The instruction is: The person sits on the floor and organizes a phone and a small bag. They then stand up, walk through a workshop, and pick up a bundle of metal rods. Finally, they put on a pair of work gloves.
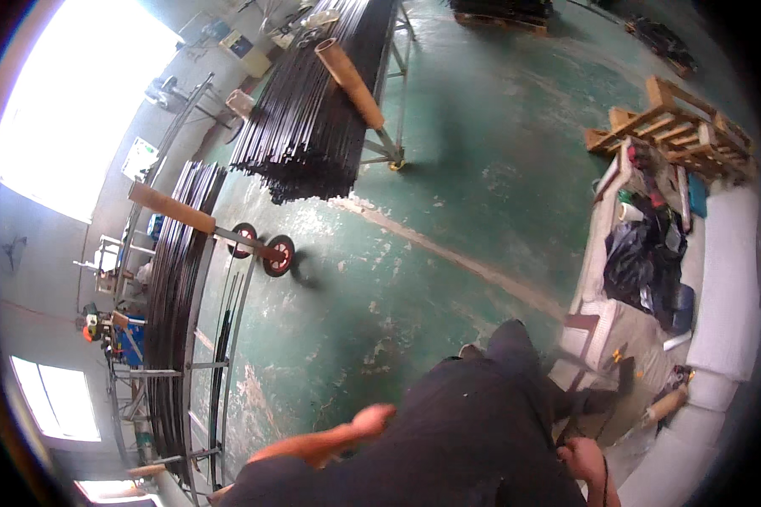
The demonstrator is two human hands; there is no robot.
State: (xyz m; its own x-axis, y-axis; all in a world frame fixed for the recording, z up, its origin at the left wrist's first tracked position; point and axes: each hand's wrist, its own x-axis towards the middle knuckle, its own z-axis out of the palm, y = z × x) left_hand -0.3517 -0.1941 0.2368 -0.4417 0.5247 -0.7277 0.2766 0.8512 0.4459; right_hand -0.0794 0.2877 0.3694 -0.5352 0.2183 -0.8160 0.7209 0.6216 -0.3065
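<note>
My left hand [372, 420] is closed in a loose fist in front of my dark clothing [465, 422], with nothing seen sticking out of it. Low on the right, my right hand [581, 459] hangs by my side with its fingers curled. A thin dark line shows beside those fingers, but what they hold, if anything, cannot be made out. Nearest to the right hand is a bench [600, 342] covered with pale cloth. A black plastic bag [642, 262] and small loose items lie on it.
Long dark rods fill a rack [304, 144] ahead, with a cardboard tube [351, 84] over its post. Another rod rack [173, 313] stands left, beside a cart wheel [279, 255]. Wooden pallets [676, 127] and white foam rolls [727, 287] are at right. The floor [448, 228] is worn green.
</note>
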